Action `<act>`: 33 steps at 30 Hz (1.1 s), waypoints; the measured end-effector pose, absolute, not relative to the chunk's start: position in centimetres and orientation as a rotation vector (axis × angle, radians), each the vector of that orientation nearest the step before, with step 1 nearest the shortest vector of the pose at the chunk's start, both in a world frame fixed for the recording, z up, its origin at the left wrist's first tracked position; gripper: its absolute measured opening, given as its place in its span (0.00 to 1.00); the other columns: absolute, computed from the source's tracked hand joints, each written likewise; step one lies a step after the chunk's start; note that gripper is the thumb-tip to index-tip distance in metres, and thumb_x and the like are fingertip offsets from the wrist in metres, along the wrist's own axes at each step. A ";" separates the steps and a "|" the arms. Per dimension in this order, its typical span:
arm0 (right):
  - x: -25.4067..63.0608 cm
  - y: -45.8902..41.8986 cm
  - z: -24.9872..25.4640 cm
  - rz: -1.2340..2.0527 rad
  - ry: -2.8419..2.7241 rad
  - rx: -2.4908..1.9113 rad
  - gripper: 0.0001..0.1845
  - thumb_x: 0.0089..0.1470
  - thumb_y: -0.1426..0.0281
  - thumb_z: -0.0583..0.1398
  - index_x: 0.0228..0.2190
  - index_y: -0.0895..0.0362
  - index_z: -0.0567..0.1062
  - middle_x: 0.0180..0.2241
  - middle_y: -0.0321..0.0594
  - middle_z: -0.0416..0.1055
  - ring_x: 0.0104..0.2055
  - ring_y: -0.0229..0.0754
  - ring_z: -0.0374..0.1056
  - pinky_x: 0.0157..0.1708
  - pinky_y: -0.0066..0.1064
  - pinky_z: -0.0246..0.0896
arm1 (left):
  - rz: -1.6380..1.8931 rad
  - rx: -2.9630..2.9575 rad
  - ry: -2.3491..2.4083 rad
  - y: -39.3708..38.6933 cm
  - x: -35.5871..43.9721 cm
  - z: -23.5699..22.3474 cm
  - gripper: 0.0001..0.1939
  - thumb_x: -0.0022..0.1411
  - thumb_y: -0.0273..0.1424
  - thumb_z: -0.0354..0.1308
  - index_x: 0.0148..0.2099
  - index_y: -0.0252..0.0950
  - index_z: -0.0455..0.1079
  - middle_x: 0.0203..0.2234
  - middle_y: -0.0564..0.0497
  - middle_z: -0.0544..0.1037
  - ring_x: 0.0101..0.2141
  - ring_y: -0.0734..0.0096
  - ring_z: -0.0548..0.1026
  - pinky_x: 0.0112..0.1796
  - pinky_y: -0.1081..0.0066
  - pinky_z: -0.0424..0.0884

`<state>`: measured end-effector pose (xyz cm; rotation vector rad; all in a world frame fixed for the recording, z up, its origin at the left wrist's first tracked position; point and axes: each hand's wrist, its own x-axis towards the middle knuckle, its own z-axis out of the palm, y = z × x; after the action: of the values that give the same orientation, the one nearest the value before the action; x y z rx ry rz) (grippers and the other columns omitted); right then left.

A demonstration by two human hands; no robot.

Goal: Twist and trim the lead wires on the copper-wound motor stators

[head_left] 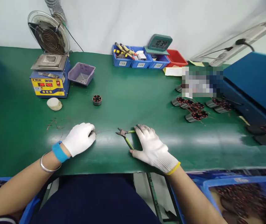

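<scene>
Both my hands wear white knit gloves and rest on the green mat. My left hand (80,138) is closed, pinching the end of a thin wire (105,131) that runs right toward the jaws of small green-handled cutters (125,136). My right hand (153,148) lies over the cutters' handles, fingers and thumb spread around them, the jaws open. A lone round motor stator (97,100) sits on the mat beyond my hands.
A solder pot with fan (50,62) and a purple tray (81,73) stand at back left, a white puck (54,104) before them. Blue and red bins (144,59) line the back. Several stators (193,109) lie right. Wire scraps (56,123) lie left.
</scene>
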<state>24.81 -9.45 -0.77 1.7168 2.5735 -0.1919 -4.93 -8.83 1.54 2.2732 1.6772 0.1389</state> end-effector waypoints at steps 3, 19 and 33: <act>25.5 -9.6 -0.1 -0.184 2.554 1.710 0.38 0.50 0.60 0.59 0.59 0.62 0.60 0.59 0.54 0.60 0.59 0.59 0.56 0.51 0.45 0.59 | 0.272 2.234 1.689 -8.6 -4.9 0.2 0.07 0.60 0.29 0.47 0.31 0.38 0.65 0.28 0.50 0.74 0.33 0.63 0.71 0.35 0.66 0.65; 24.9 -9.6 -2.8 -0.137 2.806 1.882 0.34 0.53 0.71 0.52 0.61 0.66 0.54 0.53 0.55 0.63 0.56 0.55 0.57 0.53 0.45 0.58 | 0.437 2.221 1.650 -8.4 -4.6 -0.6 0.08 0.62 0.30 0.47 0.31 0.38 0.65 0.27 0.50 0.74 0.32 0.63 0.72 0.34 0.67 0.65; 19.5 -11.3 1.1 -2.926 1.050 1.210 0.30 0.42 0.64 0.66 0.46 0.53 0.62 0.34 0.34 0.66 0.32 0.39 0.70 0.31 0.31 0.64 | 0.433 2.048 1.678 -8.1 -4.3 -0.2 0.07 0.60 0.31 0.49 0.35 0.38 0.68 0.31 0.50 0.77 0.34 0.63 0.74 0.35 0.67 0.67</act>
<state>19.46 -11.28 1.10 1.2100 1.0496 -2.9263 -4.31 -8.15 -0.25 2.0478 1.6779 0.4327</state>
